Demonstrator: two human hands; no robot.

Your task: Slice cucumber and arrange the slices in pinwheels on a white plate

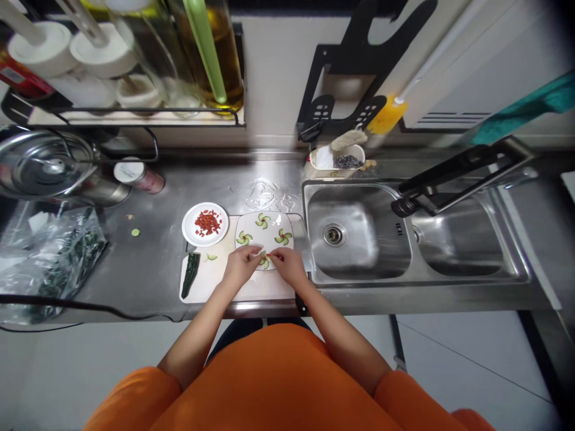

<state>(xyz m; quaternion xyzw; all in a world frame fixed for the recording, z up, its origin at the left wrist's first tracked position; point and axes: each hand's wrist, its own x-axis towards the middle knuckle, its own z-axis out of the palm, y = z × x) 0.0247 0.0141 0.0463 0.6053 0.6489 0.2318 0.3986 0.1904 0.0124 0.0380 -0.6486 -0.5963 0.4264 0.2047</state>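
Over the near edge of a white plate (pixel 269 239), both my hands meet at a pinwheel of cucumber slices (pixel 264 262). My left hand (pixel 240 264) pinches at its left side; what its fingertips hold is too small to make out. With a small red piece at its fingertips, my right hand (pixel 288 266) is closed in a pinch on the right side. Three more cucumber pinwheels with red centres lie on the plate, which rests on a white cutting board (pixel 251 293). Left of it are a dark green cucumber piece (pixel 191 275) and loose slices (pixel 209 257).
A round dish (pixel 188 224) of chopped red pieces stands at the board's upper left. A knife handle (pixel 302 305) sticks out by the board's right edge. The double sink (pixel 359 233) lies right; bagged greens (pixel 76 257) and a pot (pixel 58 167) stand left.
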